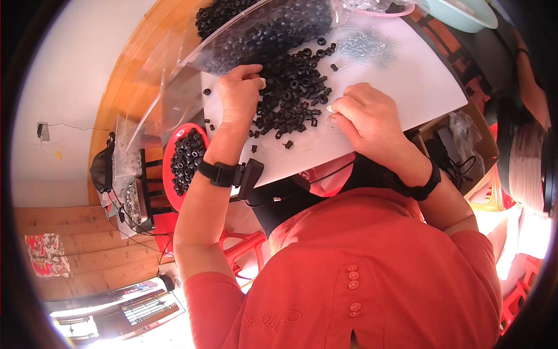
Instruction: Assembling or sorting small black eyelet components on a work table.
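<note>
- We have our left hand [237,99] at the left edge of a heap of small black parts [292,90], its fingers bent; we cannot tell whether they pinch a piece.
- Our right hand [372,119] is curled just right of the heap, thumb near the forefinger; we cannot tell whether anything sits between them.
- The heap lies loose on our white worktop [427,87], between our two hands, with a few pieces scattered around it.
- Beyond it we see a clear plastic bag [273,29] full of black pieces, and silvery bits [365,45] to its right.
- Left of our worktop, a red basin [169,157] holds black rings [187,163].
</note>
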The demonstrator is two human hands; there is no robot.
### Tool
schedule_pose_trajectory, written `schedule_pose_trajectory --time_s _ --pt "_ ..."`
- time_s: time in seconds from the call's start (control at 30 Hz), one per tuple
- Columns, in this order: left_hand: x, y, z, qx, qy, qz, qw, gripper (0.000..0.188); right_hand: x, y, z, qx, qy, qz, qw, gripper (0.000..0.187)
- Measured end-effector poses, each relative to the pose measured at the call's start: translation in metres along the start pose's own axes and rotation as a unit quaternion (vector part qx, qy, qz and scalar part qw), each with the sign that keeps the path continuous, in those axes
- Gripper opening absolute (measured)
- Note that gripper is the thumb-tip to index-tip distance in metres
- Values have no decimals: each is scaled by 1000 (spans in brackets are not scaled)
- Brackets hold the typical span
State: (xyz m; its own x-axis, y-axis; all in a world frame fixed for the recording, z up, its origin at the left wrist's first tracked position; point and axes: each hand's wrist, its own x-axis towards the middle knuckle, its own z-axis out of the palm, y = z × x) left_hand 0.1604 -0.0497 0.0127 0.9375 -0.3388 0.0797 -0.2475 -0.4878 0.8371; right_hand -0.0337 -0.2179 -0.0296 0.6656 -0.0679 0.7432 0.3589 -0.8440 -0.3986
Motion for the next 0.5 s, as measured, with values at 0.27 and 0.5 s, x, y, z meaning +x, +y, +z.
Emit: schedule_pose_trajectory --time_s 0.27,0.5 --pt "-9 7 -5 106 -81 191 972 28 3 -4 3 -48 -24 -21 998 13" --pt "-71 22 -27 207 -64 345 913 36 4 -4 -1 -80 -67 -15 994 13"
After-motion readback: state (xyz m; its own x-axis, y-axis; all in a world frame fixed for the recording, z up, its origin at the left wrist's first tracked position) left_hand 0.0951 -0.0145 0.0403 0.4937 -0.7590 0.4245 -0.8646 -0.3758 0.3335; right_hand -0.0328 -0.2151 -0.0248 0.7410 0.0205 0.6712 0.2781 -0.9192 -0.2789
